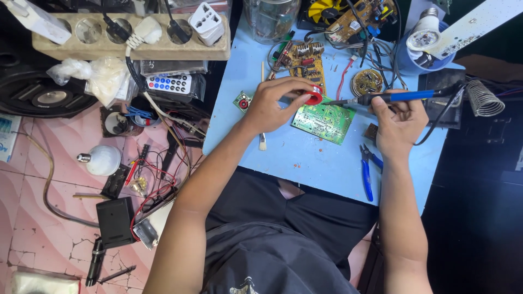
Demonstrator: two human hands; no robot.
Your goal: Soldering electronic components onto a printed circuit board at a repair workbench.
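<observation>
Right hand (pixel 400 122) grips the blue soldering iron (pixel 406 96), tip over the green circuit board (pixel 324 120) on the blue table (pixel 305 163); left hand (pixel 272 106) pinches a red spool (pixel 314 97) (a slip could burn those nearby fingers).

A blue plastic handle is sheathing the soldering iron (pixel 400 97); the green circuit board (pixel 323 121) is looking glossy, the blue tabletop (pixel 305 160) matt and smooth.

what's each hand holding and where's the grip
The right hand holds a soldering iron by its blue handle. The left hand pinches a small red round tin at its rim.
</observation>
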